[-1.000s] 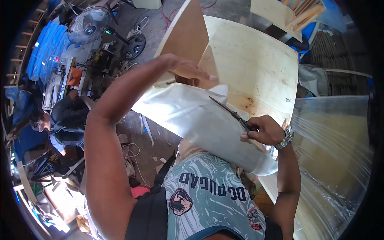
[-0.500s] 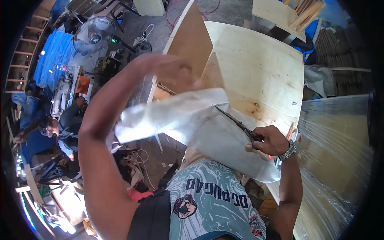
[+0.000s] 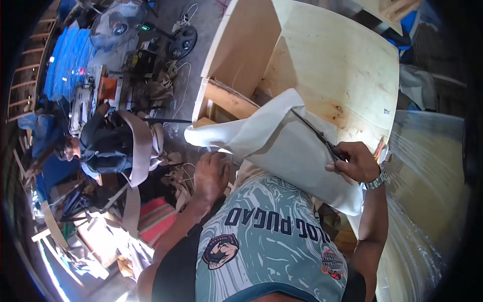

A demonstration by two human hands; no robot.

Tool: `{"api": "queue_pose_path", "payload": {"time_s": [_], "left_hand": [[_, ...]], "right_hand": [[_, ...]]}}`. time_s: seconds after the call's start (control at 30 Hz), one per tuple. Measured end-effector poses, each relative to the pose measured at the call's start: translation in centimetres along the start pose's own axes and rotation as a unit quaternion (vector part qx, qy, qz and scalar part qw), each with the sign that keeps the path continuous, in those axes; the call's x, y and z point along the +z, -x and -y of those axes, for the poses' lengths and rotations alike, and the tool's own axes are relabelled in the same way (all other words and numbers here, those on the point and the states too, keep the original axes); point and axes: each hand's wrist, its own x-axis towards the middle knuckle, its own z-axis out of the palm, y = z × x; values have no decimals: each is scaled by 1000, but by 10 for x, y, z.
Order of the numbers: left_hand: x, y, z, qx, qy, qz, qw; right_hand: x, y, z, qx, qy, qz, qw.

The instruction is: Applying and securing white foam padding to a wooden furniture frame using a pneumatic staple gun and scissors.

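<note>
My right hand (image 3: 354, 161) grips the handles of a pair of dark scissors (image 3: 317, 133), whose blades lie along a slit in a white sheet (image 3: 282, 151) of flexible material. The sheet droops over the edge of a pale plywood cabinet (image 3: 332, 65) and folds down toward my chest. My left hand (image 3: 211, 176) hangs lower left, away from the sheet, fingers spread and holding nothing. My teal patterned shirt fills the bottom middle.
Another person (image 3: 100, 143) crouches at the left among tools, cables and wood scraps on the floor. A standing fan (image 3: 118, 25) and a blue tarp (image 3: 65, 60) are at the upper left. A panel wrapped in clear film (image 3: 427, 201) leans at the right.
My left hand has let go of the white sheet's far edge and dropped down toward my body. The freed sheet has sagged. My right hand stays on the scissors.
</note>
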Motion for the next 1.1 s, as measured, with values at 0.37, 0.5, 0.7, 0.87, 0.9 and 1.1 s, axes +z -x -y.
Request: {"api": "queue_pose_path", "payload": {"time_s": [0.37, 0.5, 0.7, 0.87, 0.9, 1.1], "left_hand": [[29, -24, 48, 113, 122, -36, 985], [15, -30, 65, 98, 148, 51, 983], [-61, -68, 90, -24, 250, 63, 966], [-101, -211, 98, 207, 114, 60, 970], [-104, -239, 95, 220, 43, 71, 972], [-106, -295, 49, 291, -101, -57, 950]], "right_hand": [[13, 8, -10, 107, -87, -49, 989], [20, 13, -11, 97, -233, -83, 964], [14, 12, 6, 129, -102, -55, 985], [12, 4, 13, 105, -204, -22, 973], [12, 2, 11, 100, -237, -21, 966], [12, 1, -4, 126, -280, -21, 951]]}}
